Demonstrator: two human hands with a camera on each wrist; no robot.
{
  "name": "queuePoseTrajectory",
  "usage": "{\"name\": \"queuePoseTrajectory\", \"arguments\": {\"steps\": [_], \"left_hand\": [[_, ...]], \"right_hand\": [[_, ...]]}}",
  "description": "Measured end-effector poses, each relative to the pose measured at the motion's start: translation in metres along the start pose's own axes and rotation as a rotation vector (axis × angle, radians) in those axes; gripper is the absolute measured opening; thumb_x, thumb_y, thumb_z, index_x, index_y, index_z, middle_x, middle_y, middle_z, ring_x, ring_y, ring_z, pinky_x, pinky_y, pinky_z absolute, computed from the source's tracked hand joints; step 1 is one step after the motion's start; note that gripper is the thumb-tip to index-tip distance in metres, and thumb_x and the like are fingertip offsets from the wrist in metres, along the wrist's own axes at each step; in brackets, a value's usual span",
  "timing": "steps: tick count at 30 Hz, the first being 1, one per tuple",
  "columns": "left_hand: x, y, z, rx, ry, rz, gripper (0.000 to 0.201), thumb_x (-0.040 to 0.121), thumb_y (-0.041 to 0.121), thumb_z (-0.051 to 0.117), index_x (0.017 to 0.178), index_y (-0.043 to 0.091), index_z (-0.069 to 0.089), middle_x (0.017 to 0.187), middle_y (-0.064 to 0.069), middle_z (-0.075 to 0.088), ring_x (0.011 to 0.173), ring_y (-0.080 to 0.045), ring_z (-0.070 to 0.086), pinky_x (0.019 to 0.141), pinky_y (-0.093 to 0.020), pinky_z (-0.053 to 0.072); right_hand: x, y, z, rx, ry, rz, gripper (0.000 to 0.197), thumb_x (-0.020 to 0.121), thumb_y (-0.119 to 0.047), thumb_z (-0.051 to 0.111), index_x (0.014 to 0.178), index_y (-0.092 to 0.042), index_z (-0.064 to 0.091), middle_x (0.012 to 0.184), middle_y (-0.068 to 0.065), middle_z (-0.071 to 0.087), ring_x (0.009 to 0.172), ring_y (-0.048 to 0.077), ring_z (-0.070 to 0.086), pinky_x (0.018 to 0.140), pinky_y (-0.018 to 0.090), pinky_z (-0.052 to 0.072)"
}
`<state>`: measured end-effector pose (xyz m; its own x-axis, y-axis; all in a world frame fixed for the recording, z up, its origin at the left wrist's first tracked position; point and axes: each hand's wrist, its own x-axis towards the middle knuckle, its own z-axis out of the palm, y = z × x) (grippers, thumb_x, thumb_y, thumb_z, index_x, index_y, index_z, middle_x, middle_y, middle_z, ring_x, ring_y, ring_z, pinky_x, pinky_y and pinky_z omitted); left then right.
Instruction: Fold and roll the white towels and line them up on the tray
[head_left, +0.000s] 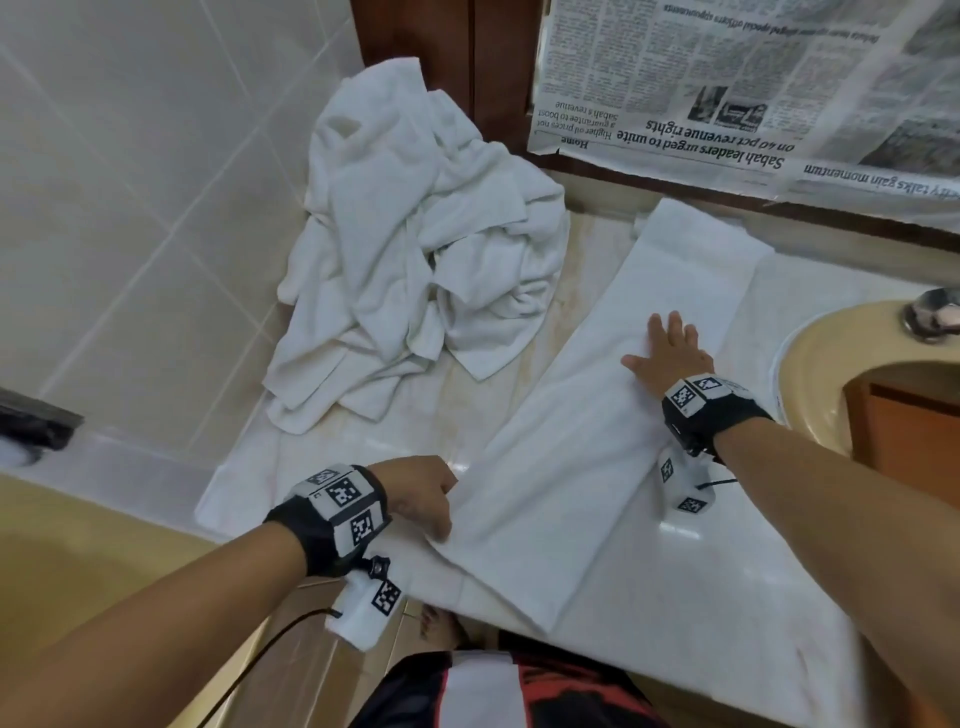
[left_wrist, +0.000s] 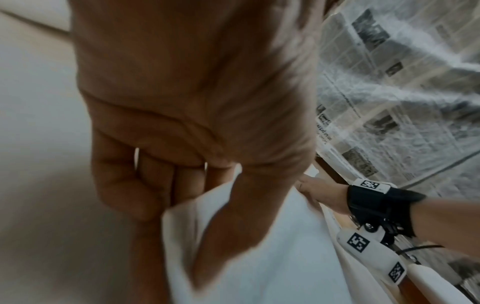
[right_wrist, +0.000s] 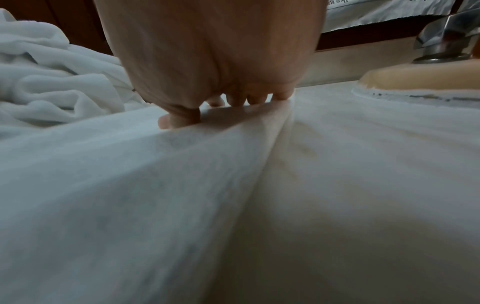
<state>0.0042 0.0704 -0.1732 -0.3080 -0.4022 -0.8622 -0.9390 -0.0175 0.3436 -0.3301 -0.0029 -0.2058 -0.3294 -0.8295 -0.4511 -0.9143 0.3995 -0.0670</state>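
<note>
One white towel (head_left: 597, 415) is laid out on the bench (head_left: 701, 571) as a long strip that has already been folded lengthwise; it runs from the near edge of the bench toward the wall under the newspaper (head_left: 753, 88). The right hand (head_left: 667, 348) is pressed flat on the middle of this strip, with straight, spread fingers, so this grip is open and holds nothing. The left hand (head_left: 423, 499) is placed at the near left corner of the strip; in the left wrist view its fingers (left_wrist: 153, 185) are curled and the cloth edge is pinched between them and the thumb, so this grip is closed on the towel.

It is judged that only the folding of the first towel is in progress. No roll is seen anywhere. A heap of unfolded towels (head_left: 415, 249) is left in the corner of the bench against the tiled wall, just beside the strip but not touching it as far as can be seen. How many towels are in the heap cannot be told. A tray is not recognised with certainty in any view, so nothing is lined up yet.

What is left, by this judgement: the strip must be smoothed, rolled and placed, and then every towel of the heap must be treated the same way. The sink (head_left: 831, 364) is near the right side of the strip.
</note>
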Motion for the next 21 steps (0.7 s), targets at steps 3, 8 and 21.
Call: {"name": "queuePoseTrajectory", "arguments": {"steps": [3, 8, 21], "left_hand": [[0.003, 0.010, -0.008, 0.073, 0.079, -0.006, 0.036, 0.066, 0.041, 0.084, 0.078, 0.015, 0.063, 0.084, 0.002, 0.066, 0.077, -0.016, 0.061, 0.065, -0.025, 0.045], [0.026, 0.044, -0.023, -0.023, 0.359, 0.056, 0.042, 0.071, 0.060, 0.073, 0.087, 0.023, 0.058, 0.097, 0.004, 0.065, 0.090, -0.016, 0.061, 0.077, -0.029, 0.050], [0.068, 0.085, -0.032, -0.235, 0.610, 0.072, 0.022, 0.090, 0.028, 0.053, 0.076, 0.012, 0.055, 0.093, -0.011, 0.067, 0.094, -0.028, 0.061, 0.082, -0.036, 0.050]], "right_hand": [[-0.003, -0.001, 0.006, -0.005, 0.022, -0.002, 0.070, 0.100, -0.046, 0.037, 0.154, -0.024, -0.001, 0.161, 0.004, -0.013, 0.148, 0.027, -0.006, 0.117, 0.046, 0.015], [-0.010, 0.008, 0.013, 0.027, 0.034, -0.056, 0.072, 0.097, -0.052, 0.038, 0.154, -0.028, 0.002, 0.161, 0.003, -0.013, 0.148, 0.026, -0.008, 0.118, 0.046, 0.011], [-0.042, -0.006, 0.034, -0.016, 0.024, -0.339, 0.080, 0.086, -0.076, 0.028, 0.151, -0.043, -0.005, 0.160, 0.000, -0.020, 0.147, 0.023, -0.016, 0.117, 0.051, 0.000]]}}
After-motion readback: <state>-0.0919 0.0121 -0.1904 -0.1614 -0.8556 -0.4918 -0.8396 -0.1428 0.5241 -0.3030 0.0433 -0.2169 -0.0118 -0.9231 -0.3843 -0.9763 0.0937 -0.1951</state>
